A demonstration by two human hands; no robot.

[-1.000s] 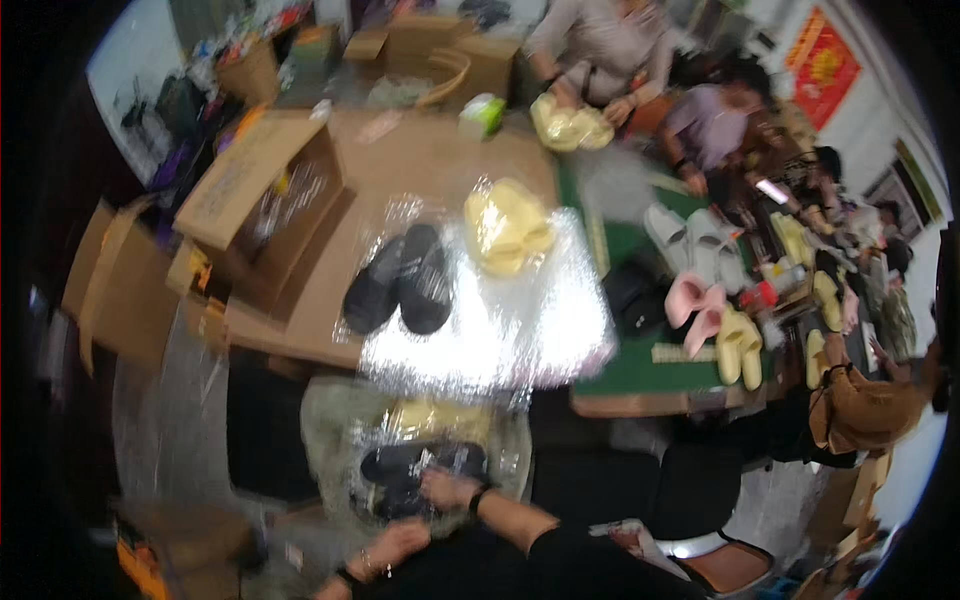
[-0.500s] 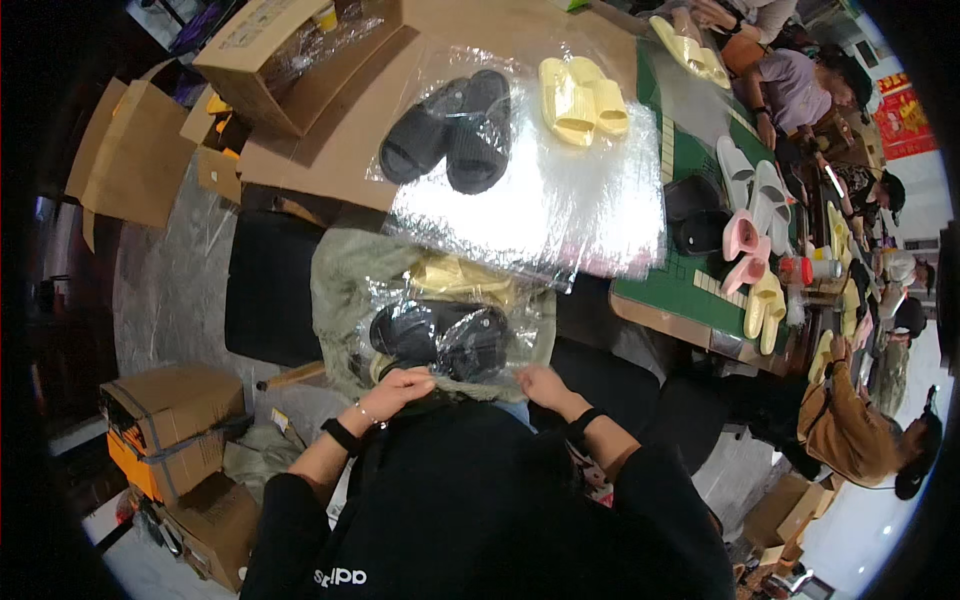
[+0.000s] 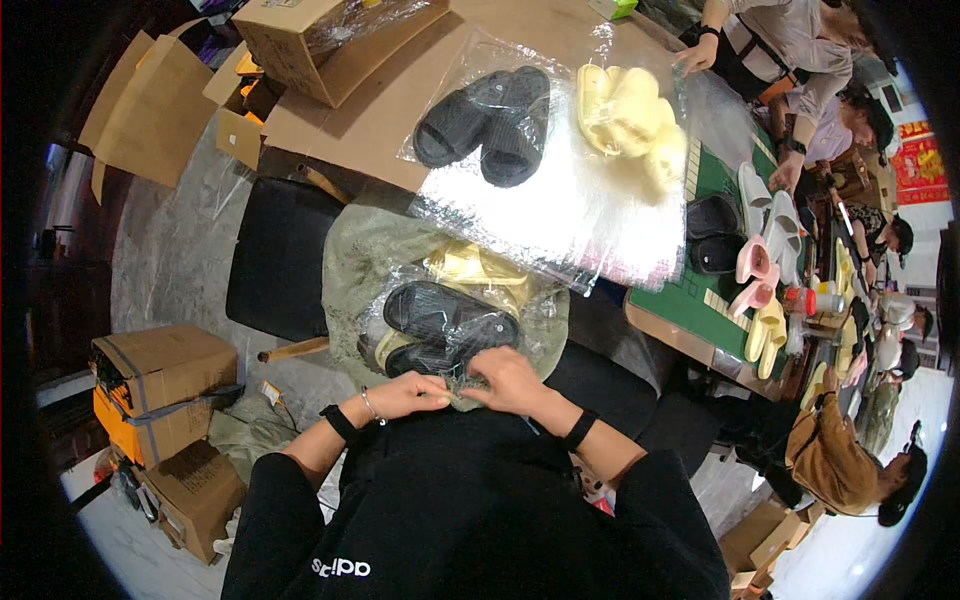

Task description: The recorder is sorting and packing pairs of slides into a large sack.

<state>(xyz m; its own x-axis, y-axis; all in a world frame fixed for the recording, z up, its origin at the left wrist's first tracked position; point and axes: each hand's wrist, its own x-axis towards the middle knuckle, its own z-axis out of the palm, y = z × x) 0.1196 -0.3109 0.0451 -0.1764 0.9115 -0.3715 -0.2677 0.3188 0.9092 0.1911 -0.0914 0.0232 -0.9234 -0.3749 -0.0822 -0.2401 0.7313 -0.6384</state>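
My left hand (image 3: 408, 393) and right hand (image 3: 508, 381) meet close in front of my chest, both pinched shut on the near edge of a clear bag (image 3: 455, 335). The bag lies just beyond my fingers, on a green sack (image 3: 355, 260), and holds black slippers (image 3: 445, 318) with yellow slippers (image 3: 470, 266) past them. Farther out from my hands, on the table (image 3: 370, 110), lie a stack of clear bags (image 3: 560, 205), a black pair (image 3: 485, 120) and a yellow pair (image 3: 630, 115).
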